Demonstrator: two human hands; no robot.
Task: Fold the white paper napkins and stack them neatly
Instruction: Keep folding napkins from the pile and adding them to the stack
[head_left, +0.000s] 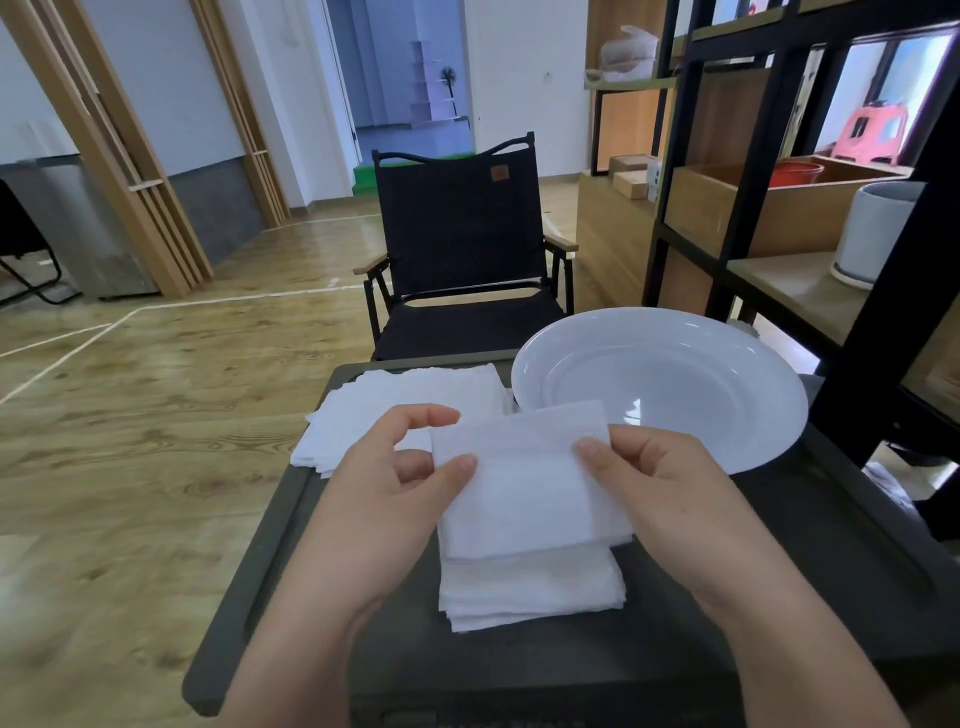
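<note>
Both hands, left (395, 467) and right (644, 467), pinch a folded napkin (524, 493), hiding perhaps half the stack (530, 587); plate (675, 364) beside.

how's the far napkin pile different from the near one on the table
The far pile lies by the table's far left corner, wider, with loosely spread edges. The near pile sits in the middle, narrower and squarer, under the napkin that the left hand and right hand pinch. Both are white paper.

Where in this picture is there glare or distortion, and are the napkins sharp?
Head view: window glare on the white plate; wide-angle bending of the shelf frame at right; the held napkin, between left hand and right hand, is overexposed, with little texture.
</note>
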